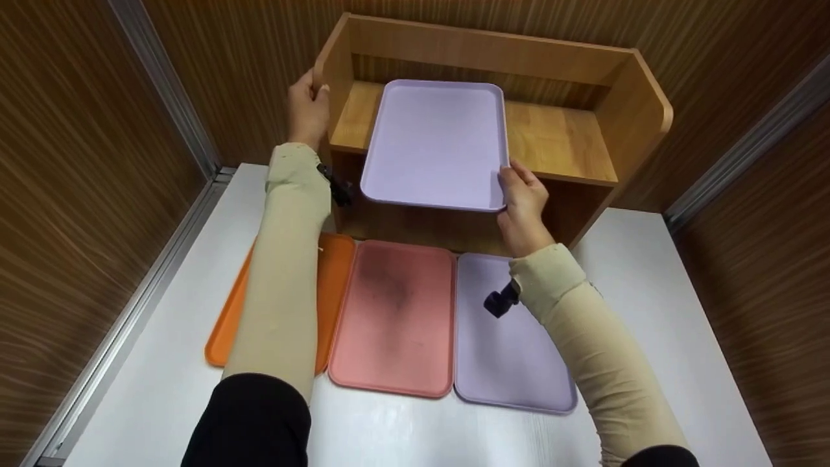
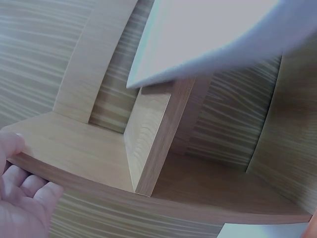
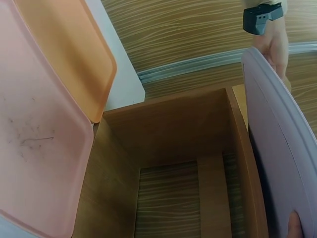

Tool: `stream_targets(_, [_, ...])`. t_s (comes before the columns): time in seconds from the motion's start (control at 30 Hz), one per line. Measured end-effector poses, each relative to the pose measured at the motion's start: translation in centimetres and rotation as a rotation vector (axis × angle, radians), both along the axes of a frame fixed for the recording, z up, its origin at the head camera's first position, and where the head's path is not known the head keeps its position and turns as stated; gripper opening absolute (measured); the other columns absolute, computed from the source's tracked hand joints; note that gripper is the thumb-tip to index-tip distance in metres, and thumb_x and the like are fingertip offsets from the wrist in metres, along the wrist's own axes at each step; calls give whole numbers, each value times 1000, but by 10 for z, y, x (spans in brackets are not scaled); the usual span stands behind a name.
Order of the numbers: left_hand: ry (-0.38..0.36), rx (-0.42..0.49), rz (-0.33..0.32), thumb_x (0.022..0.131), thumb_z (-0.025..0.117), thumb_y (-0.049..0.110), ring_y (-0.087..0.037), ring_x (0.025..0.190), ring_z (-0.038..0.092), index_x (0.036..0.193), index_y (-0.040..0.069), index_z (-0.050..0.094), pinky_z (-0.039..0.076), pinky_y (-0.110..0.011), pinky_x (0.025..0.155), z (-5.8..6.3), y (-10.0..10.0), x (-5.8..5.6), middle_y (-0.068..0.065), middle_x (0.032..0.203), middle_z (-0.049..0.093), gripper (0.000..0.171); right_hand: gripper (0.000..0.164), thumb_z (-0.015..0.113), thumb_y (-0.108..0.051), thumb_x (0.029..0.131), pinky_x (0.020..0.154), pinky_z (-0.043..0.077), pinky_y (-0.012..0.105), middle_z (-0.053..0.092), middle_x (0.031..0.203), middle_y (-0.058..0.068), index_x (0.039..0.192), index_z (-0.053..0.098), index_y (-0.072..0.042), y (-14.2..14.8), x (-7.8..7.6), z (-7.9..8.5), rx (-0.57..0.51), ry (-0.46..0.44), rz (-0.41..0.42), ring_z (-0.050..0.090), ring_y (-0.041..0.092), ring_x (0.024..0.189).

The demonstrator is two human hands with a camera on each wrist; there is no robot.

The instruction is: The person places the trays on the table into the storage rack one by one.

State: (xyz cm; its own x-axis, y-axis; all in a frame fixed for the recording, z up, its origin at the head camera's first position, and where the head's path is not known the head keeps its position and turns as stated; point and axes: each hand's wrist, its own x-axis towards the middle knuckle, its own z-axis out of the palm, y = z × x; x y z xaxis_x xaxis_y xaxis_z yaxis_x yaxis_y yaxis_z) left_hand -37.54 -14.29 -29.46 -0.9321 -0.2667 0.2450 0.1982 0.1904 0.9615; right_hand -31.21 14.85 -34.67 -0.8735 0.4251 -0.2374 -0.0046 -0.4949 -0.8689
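My right hand (image 1: 524, 204) pinches the near right corner of a light purple tray (image 1: 438, 143), thumb on its top face. The tray is raised in front of the upper board of a wooden shelf unit (image 1: 561, 139) and covers part of that board. With my left hand (image 1: 309, 111) I grip the edge of the unit's left side panel (image 1: 334, 71). The left wrist view shows that thumb on one face of the panel and the fingers curled round the other. In the right wrist view only a fingertip (image 3: 295, 225) shows against the tray.
On the white table (image 1: 382, 431), before the shelf unit, lie an orange tray (image 1: 334, 279), a pink tray (image 1: 395, 324) and a second purple tray (image 1: 512, 363), side by side. My left sleeve covers part of the orange one. Wood-patterned walls (image 1: 84, 130) stand on three sides.
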Motion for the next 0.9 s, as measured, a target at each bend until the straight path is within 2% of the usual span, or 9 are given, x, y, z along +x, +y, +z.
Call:
stream_targets(0.1, [-6, 10, -1, 99, 42, 3, -16, 119, 50, 133, 4, 51, 40, -21, 97, 1, -1, 1, -10, 133, 54, 35, 39, 58, 3, 88, 95, 44, 25, 50, 134, 17, 127, 55, 4, -10, -4, 0, 33, -6, 13, 50, 20, 113])
stream_targets(0.27, [-58, 27, -24, 101, 41, 9, -13, 125, 46, 138, 10, 47, 37, -20, 101, 3, -2, 3, -4, 139, 50, 38, 37, 58, 4, 88, 91, 46, 25, 52, 132, 17, 125, 57, 6, -27, -8, -2, 43, 17, 12, 52, 20, 111])
stream_targets(0.5, [-65, 44, -40, 100, 41, 9, -11, 126, 44, 138, 9, 46, 36, -17, 101, 4, -2, 5, -4, 140, 48, 38, 36, 57, 3, 89, 88, 47, 27, 53, 129, 20, 124, 56, 7, -39, -13, -2, 16, 35, 13, 54, 20, 103])
stream_targets(0.67, [-79, 51, -46, 100, 41, 9, -9, 127, 42, 139, 10, 45, 34, -16, 102, 4, -2, 4, -3, 141, 47, 39, 34, 58, 3, 89, 90, 47, 26, 53, 129, 19, 123, 58, 7, -44, -17, -1, 15, 21, 3, 54, 20, 105])
stream_targets(0.9, [2, 39, -44, 99, 41, 2, -14, 124, 45, 134, 0, 49, 36, -15, 98, 0, -3, 1, -11, 136, 50, 36, 38, 56, 1, 91, 93, 46, 28, 53, 130, 20, 129, 54, 5, -50, -18, 1, -22, 33, 59, 54, 20, 104])
